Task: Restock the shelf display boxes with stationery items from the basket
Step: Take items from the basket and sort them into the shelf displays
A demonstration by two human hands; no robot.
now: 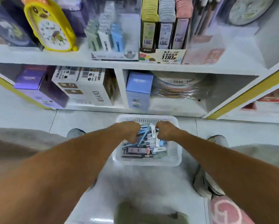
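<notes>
A white slotted plastic basket (174,152) sits on the pale tiled floor (38,120), just in front of a white shelving unit (71,59). It holds a loose heap of small stationery packs (138,150), mostly blue, white and dark, with one pink-ended pack lying flat near the front. Both hands reach down into the far half of the basket. The left hand (130,131) has its fingers curled down into the heap around blue packs; the right hand (165,131) is curled too, and appears to pinch a white pack between the two hands, though motion blur keeps the exact hold uncertain.

On the upper shelf stand an open display box marked 2B (114,54) with upright green, white and blue packs, and beside it on the right a cardboard display box printed with 100 (166,56) holding yellow, grey and pink rows. A yellow duck-shaped clock (50,28) stands left of them. The lower shelf carries a purple carton (38,88), a white carton (85,88), a light blue carton (138,89) and a stack wrapped in clear film.

The fingertips are hidden among the packs, printing on the packs is unreadable, and the frame edges are smeared.
</notes>
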